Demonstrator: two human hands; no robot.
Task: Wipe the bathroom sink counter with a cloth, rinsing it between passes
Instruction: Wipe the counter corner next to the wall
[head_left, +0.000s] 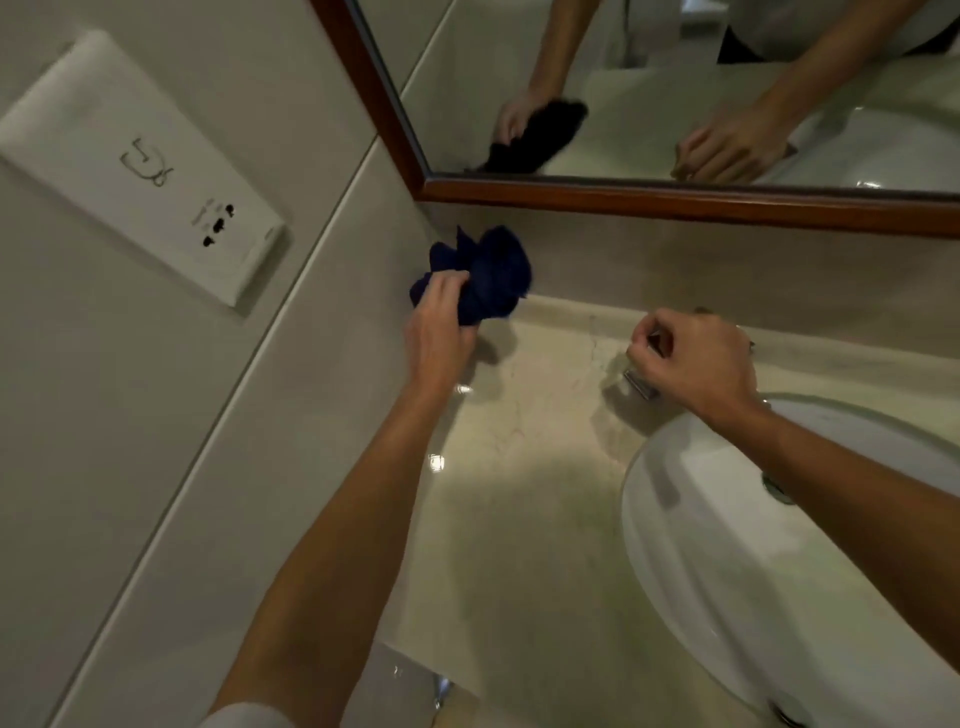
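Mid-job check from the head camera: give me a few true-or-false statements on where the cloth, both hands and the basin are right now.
1. The left hand grips the dark blue cloth. True.
2. The cloth lies inside the white basin. False: it is held at the counter's back left corner, near the wall.
3. The right hand grips a metal fitting behind the basin. True.
4. The mirror has a white frame. False: the frame is brown wood.
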